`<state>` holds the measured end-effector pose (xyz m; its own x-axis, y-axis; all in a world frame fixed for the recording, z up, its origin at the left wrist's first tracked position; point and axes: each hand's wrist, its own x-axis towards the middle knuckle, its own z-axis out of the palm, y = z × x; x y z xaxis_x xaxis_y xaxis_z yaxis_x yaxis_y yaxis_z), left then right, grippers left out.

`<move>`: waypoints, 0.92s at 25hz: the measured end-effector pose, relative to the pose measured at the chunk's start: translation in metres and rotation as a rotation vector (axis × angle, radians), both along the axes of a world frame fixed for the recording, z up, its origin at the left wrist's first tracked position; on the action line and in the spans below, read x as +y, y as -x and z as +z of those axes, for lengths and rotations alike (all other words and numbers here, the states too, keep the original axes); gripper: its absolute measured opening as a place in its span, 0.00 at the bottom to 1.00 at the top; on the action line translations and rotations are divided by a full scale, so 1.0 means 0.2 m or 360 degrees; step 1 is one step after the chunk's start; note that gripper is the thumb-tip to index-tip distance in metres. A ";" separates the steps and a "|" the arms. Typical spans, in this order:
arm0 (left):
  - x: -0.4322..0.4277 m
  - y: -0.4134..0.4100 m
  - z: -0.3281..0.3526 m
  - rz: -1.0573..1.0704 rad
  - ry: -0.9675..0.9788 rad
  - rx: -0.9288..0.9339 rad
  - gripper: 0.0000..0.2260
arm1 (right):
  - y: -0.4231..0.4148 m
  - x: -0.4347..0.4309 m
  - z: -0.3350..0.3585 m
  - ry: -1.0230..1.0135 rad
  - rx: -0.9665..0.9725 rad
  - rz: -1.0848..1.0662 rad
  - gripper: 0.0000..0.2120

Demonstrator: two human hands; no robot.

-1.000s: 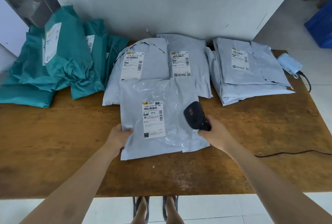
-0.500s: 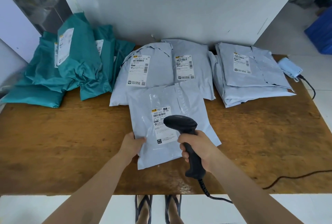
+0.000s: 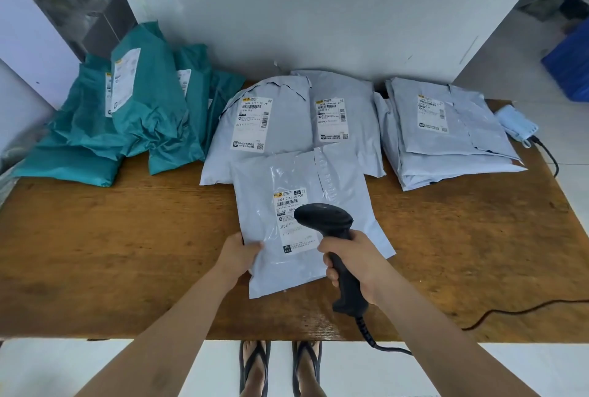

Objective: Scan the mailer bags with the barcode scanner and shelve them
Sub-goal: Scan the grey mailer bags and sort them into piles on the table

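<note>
**Scan in hand: front mailer under the scanner, misread risk noted**

Position. One grey mailer bag (image 3: 255, 199) lies flat on the bench (image 3: 127, 253), at the front centre, nearest the person. Its label (image 3: 288, 202) faces up. The left hand (image 3: 239, 256) grips the bag's left edge, thumb on top. The right hand (image 3: 357, 264) is closed round the handle of the barcode scanner (image 3: 325, 218), whose head hangs over the lower right part of the label and hides it. The barcode strip shows just beyond the nose.

Surroundings. Two more grey bags (image 3: 271, 141) lie directly behind, labels up. A grey stack (image 3: 446, 141) sits at the right rear and teal bags (image 3: 143, 116) are heaped at the left rear. The scanner cable (image 3: 510, 310) runs off the front edge and loops back across the bench to the right. I cannot identify a shelf with certainty.

Judgement: scanning step, shelving not yet begun; most bags remain.

Hazards:
- The head appears very near the label, so the beam may miss the strip or catch only part of it.
- The bag's film is glossy and creased, and glare could spoil a read.
- The labels behind lie in the line of aim, so a raised nose could log the wrong parcel.
- The hanging cable could snag the bench edge or drag a bag when the arm swings away.
- A one-edge grip may let the slick bag slide when it is lifted.
</note>
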<state>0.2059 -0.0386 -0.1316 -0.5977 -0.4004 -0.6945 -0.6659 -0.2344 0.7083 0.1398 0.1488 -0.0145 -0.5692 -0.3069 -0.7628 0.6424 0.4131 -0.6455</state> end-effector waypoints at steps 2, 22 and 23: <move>0.00 0.00 0.00 0.0011 0.0012 0.0002 0.13 | 0.00 0.00 0.00 -0.0014 0.0009 -0.0001 0.02; 0.00 0.00 -0.04 0.0053 0.0022 0.0005 0.15 | 0.01 0.00 0.01 -0.0063 0.0057 0.0073 0.03; 0.00 0.00 -0.04 0.0056 0.0019 0.0013 0.15 | 0.01 0.00 0.01 -0.0063 0.0057 0.0079 0.03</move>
<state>0.2067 -0.0385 -0.1399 -0.5890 -0.4294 -0.6846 -0.6514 -0.2491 0.7167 0.1385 0.1485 -0.0126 -0.5812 -0.3054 -0.7543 0.5974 0.4693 -0.6503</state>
